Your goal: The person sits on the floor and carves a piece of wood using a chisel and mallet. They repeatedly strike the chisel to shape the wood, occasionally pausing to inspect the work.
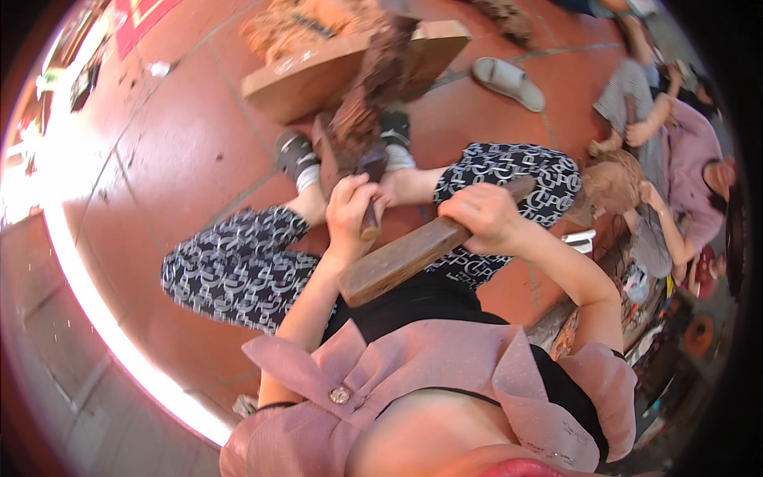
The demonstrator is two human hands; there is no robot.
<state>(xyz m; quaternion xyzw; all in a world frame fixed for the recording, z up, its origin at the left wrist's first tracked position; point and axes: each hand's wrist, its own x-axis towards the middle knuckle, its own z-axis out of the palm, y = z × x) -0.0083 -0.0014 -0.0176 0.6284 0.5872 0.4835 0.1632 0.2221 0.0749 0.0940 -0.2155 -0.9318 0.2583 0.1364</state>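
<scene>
My left hand point(348, 216) is closed around the wooden handle of a chisel point(369, 222); its blade end is hard to make out against the wood ahead. That wood is a rough, dark reddish-brown piece point(373, 83), standing between my feet and leaning over a thick, light wooden board point(306, 79). In my right hand point(486, 213) is a flat, bat-shaped wooden mallet point(397, 262), gripped by its narrow end. The mallet's broad end points down and left, over my lap, apart from the chisel handle.
Orange wood shavings point(298, 36) lie behind the board. A loose grey slipper point(509, 83) rests on the red tiled floor point(179, 151). At the right, another person point(691, 159) sits by a carved wood piece point(608, 187). A white box point(579, 241) is near my knee.
</scene>
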